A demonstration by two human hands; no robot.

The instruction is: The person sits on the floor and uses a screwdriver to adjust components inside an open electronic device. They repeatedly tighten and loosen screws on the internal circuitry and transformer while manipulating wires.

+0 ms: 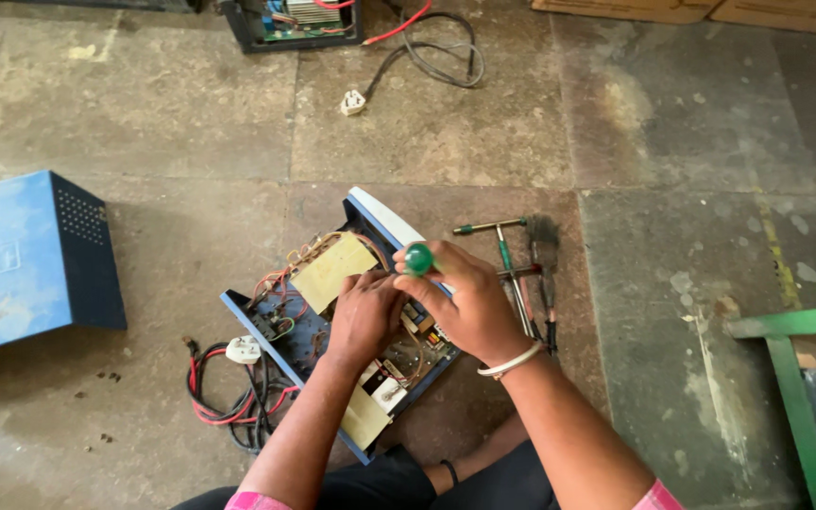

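Both hands work over the open blue device (332,321): our right hand (469,307) grips a green-handled screwdriver (418,259) upright above it, our left hand (363,316) pinches inner parts.

green screwdriver handle (418,258), blue chassis (259,332), blue cover (21,255), white plug (244,350)

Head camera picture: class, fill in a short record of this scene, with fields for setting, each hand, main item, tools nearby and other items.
Setting: stained concrete floor, person seated
Main item: opened blue electrical box with wiring and circuit boards showing
Right hand: closed around a green-handled screwdriver, held over the box
Left hand: fingers down inside the box
Tools nearby: T-handle wrench and brush, right of the box
Other items: blue metal cover at left; red and black cables with white plug; second open unit at top
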